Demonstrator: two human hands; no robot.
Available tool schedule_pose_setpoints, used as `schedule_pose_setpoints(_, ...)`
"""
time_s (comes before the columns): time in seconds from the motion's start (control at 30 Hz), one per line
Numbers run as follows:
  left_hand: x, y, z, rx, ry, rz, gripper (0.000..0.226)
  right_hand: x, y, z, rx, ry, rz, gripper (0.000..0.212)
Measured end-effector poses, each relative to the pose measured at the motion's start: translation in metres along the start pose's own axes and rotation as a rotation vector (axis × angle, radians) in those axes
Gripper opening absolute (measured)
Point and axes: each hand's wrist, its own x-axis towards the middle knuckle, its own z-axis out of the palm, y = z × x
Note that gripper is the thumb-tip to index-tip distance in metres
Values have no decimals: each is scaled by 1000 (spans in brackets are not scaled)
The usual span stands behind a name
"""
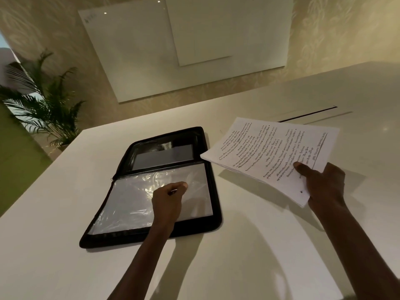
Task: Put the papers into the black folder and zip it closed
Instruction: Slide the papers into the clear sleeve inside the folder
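The black folder (pixel 213 191) lies open flat on the white table, its zipper edge all around. A clear plastic sleeve (pixel 129 198) covers the near half; the far half shows a dark pocket. My left hand (pixel 167 197) rests on the sleeve with fingers curled, pinching the plastic near its middle. My right hand (pixel 322 182) holds a stack of printed papers (pixel 270 152) by its near right corner, lifted above the table to the right of the folder, with the stack's left corner over the folder's right edge.
The white table (pixel 65 245) runs out to the left and right of the folder. A dark cable slot (pixel 307 114) is set into it behind the papers. A potted palm (pixel 43 105) stands at the far left, a white wall board (pixel 184 44) behind.
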Motion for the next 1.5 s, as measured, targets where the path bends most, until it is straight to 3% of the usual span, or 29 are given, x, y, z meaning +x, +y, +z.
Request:
schedule_pose_setpoints(0.13, -1, 4, 2, 29, 38, 92, 12, 2, -2, -3, -117, 84, -76, 27)
schedule_pose_setpoints(0.37, -1, 6, 5, 59, 58, 150, 11, -1, -4, 0, -239, 74, -88, 34)
schedule_pose_setpoints(0.8, -7, -12, 7, 188, -30, 237, 7, -16, 6, 29, -301, -106, -26, 26)
schedule_pose_setpoints(0.97, -1, -15, 10, 366, -9, 253, 26, -25, 15, 27, -288, -195, 20, 21)
schedule_pose_setpoints(1.13, 23, -2, 38, 706, -131, 208, 54, -34, 17, 28, -303, -214, 4, 20)
schedule_pose_setpoints(1.5, 67, 29, 75, 1169, -87, 306, 14, -43, 18, 38, -328, -231, -46, 27)
